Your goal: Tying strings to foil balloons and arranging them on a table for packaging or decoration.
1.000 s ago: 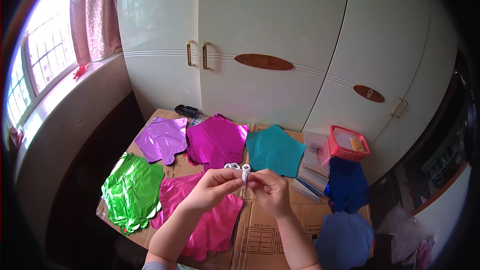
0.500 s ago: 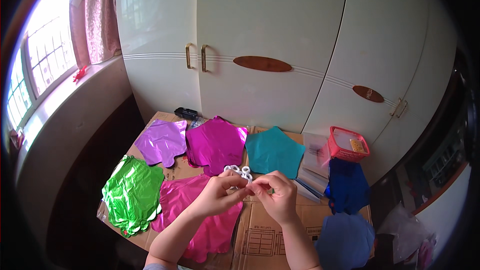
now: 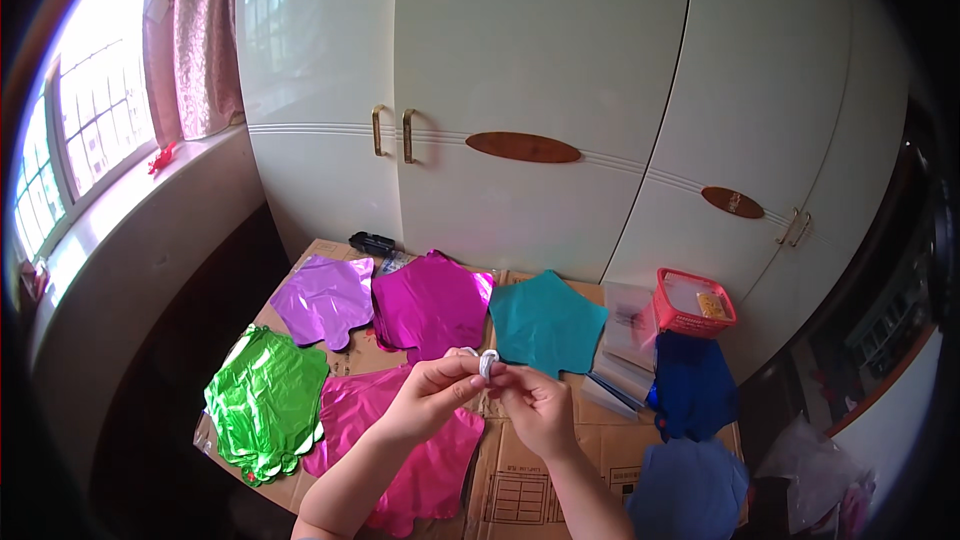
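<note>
- Pinched btwn fingertips of L hand [image 3: 435, 397] & R hand [image 3: 538, 407], fingers curled in close on both: small white looped item [image 3: 488, 364], held up over middle of cardboard [image 3: 628, 440].
- At near R corner: slate-blue sheet [image 3: 690, 490].
- By near edge, L of centre: shiny hot-pink foil [image 3: 435, 470].
- Along L edge: crinkled green foil [image 3: 265, 400].
- Along R edge: dark-blue foil [image 3: 695, 385].
- Toward far edge, L to R: lilac foil [image 3: 325, 298], magenta foil [image 3: 430, 305], teal sheet [image 3: 548, 318].
- At far R corner: red tub [image 3: 690, 321].
- At far edge, nr L corner: black item [image 3: 372, 243].
- Beyond: glossy white cabinet [image 3: 540, 40].
</note>
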The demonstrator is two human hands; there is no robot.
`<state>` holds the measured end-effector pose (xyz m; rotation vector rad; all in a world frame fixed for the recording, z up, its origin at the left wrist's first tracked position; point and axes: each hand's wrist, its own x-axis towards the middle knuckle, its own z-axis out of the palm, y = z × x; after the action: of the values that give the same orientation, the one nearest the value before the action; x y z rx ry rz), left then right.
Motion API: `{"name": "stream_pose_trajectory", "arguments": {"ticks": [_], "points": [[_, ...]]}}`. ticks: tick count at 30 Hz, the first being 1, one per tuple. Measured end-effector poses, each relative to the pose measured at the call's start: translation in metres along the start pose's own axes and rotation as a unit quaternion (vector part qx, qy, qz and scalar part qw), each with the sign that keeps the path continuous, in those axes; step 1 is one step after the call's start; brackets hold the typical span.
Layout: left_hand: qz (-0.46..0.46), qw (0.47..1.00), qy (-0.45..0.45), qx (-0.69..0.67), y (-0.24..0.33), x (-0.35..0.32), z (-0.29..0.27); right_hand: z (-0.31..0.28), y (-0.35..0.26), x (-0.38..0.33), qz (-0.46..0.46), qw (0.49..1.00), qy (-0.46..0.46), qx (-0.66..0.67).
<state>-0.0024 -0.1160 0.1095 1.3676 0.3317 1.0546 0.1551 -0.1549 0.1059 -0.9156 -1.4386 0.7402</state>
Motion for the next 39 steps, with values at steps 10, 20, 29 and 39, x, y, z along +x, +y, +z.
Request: {"name": "stream_pose_trajectory", "arguments": {"ticks": [10, 20, 29, 39], "points": [[-0.015, 1.0, -0.024, -0.004, 0.004, 0.001, -0.003, -0.033, -0.019, 0.004, 0.079, 0.985, -0.117, -0.097], [-0.106, 0.986, -0.122, 0.031, 0.015, 0.001, -0.01, -0.027, -0.011, 0.008, 0.038, 0.985, -0.129, 0.109], [-0.111, 0.989, -0.044, -0.09, 0.017, 0.004, -0.005, -0.017, -0.005, 0.006, 0.109, 0.977, -0.084, 0.166], [0.035, 0.954, 0.183, 0.235, 0.049, -0.005, -0.037, 0.011, 0.035, 0.029, 0.174, 0.979, -0.095, -0.042]]}}
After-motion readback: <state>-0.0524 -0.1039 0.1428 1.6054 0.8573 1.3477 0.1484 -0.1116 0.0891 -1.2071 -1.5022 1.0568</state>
